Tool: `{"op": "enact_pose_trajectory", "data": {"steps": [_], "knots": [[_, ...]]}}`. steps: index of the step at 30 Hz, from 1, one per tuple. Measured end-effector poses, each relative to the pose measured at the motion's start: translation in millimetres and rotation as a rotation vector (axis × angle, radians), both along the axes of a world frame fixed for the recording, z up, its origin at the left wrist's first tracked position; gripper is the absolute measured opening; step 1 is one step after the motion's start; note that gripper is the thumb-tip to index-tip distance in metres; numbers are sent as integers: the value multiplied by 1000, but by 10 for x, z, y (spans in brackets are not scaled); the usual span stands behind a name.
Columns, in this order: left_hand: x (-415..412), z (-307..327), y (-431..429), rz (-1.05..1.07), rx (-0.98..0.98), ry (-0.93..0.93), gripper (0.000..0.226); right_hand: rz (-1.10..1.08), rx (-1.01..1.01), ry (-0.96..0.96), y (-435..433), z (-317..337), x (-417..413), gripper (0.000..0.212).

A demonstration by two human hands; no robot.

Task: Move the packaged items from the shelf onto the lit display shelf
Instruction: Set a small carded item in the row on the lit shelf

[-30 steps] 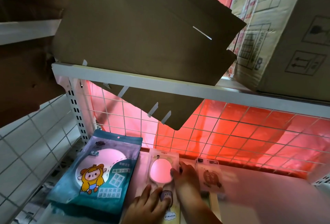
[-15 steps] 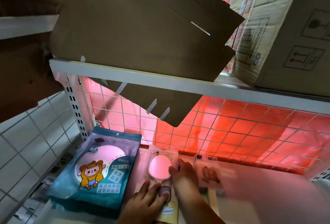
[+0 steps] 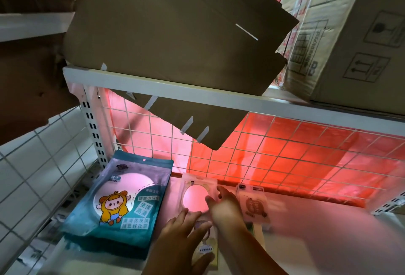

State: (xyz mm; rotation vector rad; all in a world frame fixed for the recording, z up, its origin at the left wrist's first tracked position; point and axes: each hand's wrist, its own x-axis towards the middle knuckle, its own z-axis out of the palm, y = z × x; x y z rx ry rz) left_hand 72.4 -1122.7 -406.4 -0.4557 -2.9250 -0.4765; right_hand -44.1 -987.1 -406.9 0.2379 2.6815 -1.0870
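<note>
Shelf: the lit shelf fills the lower half of the frame, glowing pink-red, with a wire grid behind it.
Oval pack: a small pack with an oval window lies flat on the shelf at lower centre, under both hands.
Left hand: the left hand comes in from the bottom edge, its fingers spread and straight, lying on the near end of the oval pack.
Right hand: the right hand is at the oval pack's right edge, with the thumb over the window. It is blurred, so I cannot tell whether it pinches the pack or only touches it.
Teal packs: a stack of teal packs lies at lower left, just beside the oval pack.
Brown pack: a small pack with a brown figure lies just right of the right hand.
Upper shelf: a white upper shelf crosses mid-frame.
Cardboard: a tilted cardboard sheet sits at top centre, hanging partly below the upper shelf.
Box: a printed box stands at upper right.
</note>
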Motion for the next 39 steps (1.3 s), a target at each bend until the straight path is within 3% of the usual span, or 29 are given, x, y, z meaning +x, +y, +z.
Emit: {"op": "enact_pose_trajectory", "data": {"steps": [12, 15, 20, 30, 34, 39], "knots": [[-59, 861, 176, -43, 413, 113, 51, 85, -284, 323, 423, 1136, 386, 28], [-96, 1147, 253, -100, 485, 159, 60, 76, -325, 415, 629, 1446, 528, 25], [-181, 1851, 619, -328, 562, 271, 44, 57, -266, 582, 1167, 2092, 860, 26], [52, 3173, 2311, -669, 409, 424, 64, -112, 84, 872, 2963, 3438, 1924, 39], [315, 3595, 3294, -759, 348, 382, 63, -173, 160, 862, 3866, 3828, 2537, 28], [687, 3916, 4447, -812, 266, 373, 44, -329, 214, 781, 4958, 3956, 3193, 40]]}}
